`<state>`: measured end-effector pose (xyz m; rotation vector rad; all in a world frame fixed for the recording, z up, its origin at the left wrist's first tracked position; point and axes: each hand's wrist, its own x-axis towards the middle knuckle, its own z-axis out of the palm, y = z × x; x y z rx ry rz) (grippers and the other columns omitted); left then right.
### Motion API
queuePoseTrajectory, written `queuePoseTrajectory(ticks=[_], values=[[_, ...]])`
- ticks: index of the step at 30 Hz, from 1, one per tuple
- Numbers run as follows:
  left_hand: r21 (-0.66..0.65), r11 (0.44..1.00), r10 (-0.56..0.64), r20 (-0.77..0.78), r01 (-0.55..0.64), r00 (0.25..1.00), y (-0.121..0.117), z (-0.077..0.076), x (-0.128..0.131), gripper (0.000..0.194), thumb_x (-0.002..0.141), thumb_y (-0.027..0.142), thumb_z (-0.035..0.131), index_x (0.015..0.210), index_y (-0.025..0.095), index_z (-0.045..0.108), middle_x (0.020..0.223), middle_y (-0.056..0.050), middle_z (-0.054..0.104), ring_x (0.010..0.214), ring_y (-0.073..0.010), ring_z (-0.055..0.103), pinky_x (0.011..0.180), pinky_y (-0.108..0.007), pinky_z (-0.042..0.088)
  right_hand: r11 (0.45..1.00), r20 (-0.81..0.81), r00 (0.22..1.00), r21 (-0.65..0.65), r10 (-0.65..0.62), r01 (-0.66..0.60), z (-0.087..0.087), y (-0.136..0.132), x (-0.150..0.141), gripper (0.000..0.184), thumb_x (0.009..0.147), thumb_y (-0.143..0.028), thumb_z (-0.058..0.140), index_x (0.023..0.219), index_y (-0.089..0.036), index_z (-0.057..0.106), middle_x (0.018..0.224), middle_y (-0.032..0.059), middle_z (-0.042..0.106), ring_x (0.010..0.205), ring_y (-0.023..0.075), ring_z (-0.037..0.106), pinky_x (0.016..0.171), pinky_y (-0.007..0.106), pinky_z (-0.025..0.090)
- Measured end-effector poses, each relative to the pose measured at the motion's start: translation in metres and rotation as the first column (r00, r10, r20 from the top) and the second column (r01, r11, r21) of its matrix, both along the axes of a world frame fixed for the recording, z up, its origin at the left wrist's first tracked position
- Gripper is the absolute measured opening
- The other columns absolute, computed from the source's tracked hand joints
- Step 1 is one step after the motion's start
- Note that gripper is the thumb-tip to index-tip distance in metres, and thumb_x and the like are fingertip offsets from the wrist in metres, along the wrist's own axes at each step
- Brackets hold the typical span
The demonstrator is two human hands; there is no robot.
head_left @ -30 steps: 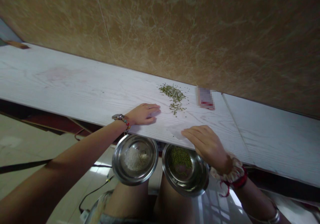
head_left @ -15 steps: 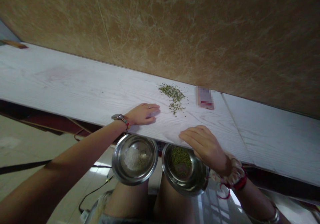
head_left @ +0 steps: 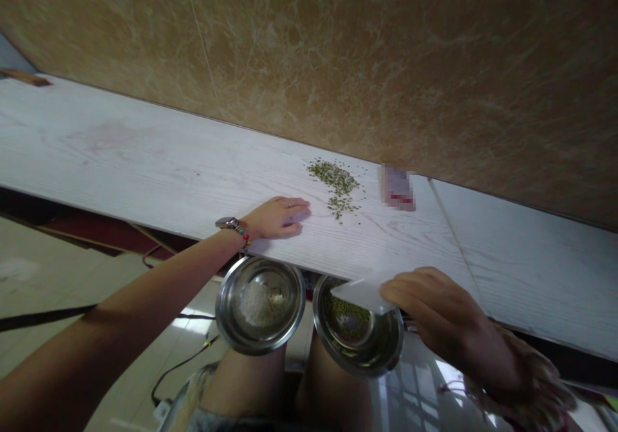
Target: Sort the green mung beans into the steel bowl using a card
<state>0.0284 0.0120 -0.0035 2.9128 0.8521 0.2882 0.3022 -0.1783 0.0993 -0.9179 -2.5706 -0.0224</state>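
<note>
My left hand (head_left: 277, 218) lies flat on the white tabletop (head_left: 159, 161), fingers stretched out towards a scattered patch of green mung beans (head_left: 338, 181). In my right hand (head_left: 434, 309) is a thin, translucent plastic scraper (head_left: 363, 295), pinched at one end. It hangs over a metal bowl (head_left: 393, 355) that contains green mung beans (head_left: 355, 313), and covers part of them. To the left, another metal bowl (head_left: 226, 326) holds white grains that look like rice (head_left: 258, 300). Both bowls sit at my knees, just below the table edge.
A small blurred packet (head_left: 398, 188) lies near the brown marbled wall (head_left: 299, 52), right of the scattered beans. A brown object (head_left: 26, 78) lies at the table's far left end. A cable (head_left: 178, 371) runs across the tiled floor.
My right hand has moved down and to the right, bringing the scraper off the tabletop and over the bowl of mung beans. My left hand and the scattered beans look unchanged.
</note>
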Motion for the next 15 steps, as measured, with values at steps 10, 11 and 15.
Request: queuePoseTrajectory(ticks=[10,11,15], values=[[-0.006,1.000,0.004,0.005,-0.004,1.000,0.000,0.001,0.000,0.041,0.088,0.038,0.044,0.125,0.020,0.051,0.141,-0.008,0.047,0.124,-0.0224,0.048,0.102,-0.037,0.035,0.839,0.049,0.929,0.447,-0.368,0.309,-0.031,0.046,0.030,0.036,0.082,-0.002,0.041,0.110,-0.016,0.059,0.089,0.0073,0.071,0.081,0.0191,0.062,0.072,0.033,0.043],[-0.007,1.000,0.007,0.004,-0.007,1.000,0.000,0.001,0.001,0.041,0.088,0.037,0.044,0.125,0.020,0.051,0.141,-0.008,0.047,0.123,-0.0226,0.048,0.102,-0.037,0.036,0.819,0.042,0.913,0.460,-0.405,0.343,-0.036,0.052,0.032,0.034,0.082,-0.002,0.041,0.108,-0.015,0.060,0.088,0.0076,0.071,0.079,0.0194,0.061,0.071,0.033,0.043],[-0.012,1.000,0.013,0.004,-0.013,1.000,-0.001,0.002,0.002,0.040,0.088,0.036,0.044,0.123,0.020,0.052,0.141,-0.008,0.047,0.122,-0.0230,0.049,0.102,-0.037,0.036,0.775,-0.004,0.897,0.502,-0.442,0.384,-0.049,0.074,0.034,0.030,0.084,-0.004,0.041,0.105,-0.014,0.060,0.087,0.0082,0.070,0.077,0.0197,0.059,0.070,0.033,0.041]])
